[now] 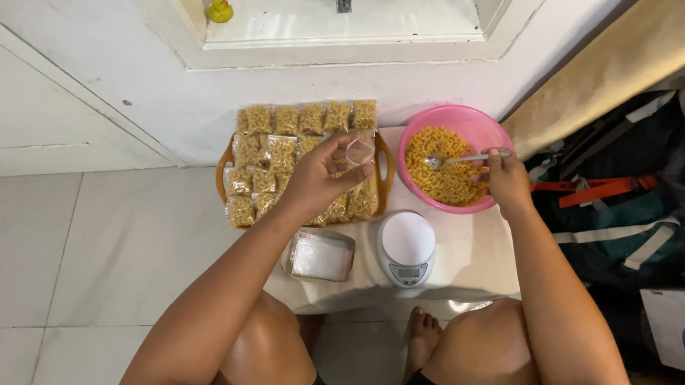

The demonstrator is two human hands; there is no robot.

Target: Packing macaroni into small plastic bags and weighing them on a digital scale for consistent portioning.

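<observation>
Two hands are busy over the low table (474, 258); your left hand (319, 179) pinches a small clear plastic bag (359, 150), empty and held open at its mouth above the orange tray (222, 172) of filled pasta packets (281, 152); your right hand (507, 176) closes around a metal spoon (461, 159), its bowl resting in the yellow pasta (440, 175) inside the pink bowl (476, 125); a white kitchen scale (407, 245) and a stack of empty bags (320, 255) sit just in front.
</observation>
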